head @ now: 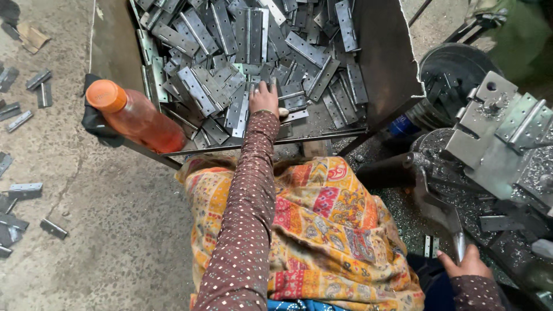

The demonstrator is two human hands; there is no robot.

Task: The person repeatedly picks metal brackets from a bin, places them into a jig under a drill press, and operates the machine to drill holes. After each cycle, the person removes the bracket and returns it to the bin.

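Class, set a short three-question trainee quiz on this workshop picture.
1. True or false: the left hand rests on metal hinge plates in the bin.
2. What colour is the cap of the bottle?
3. The right hand grips: A) a metal lever, B) the bottle, C) a cloth.

Key: 1 true; 2 orange; 3 A.

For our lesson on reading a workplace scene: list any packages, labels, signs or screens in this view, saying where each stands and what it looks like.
Bottle: lies tilted on the left front corner of the metal tray of hinges, left of the left hand; clear plastic, orange-red contents, orange cap, no label visible.
No signs or screens in view.
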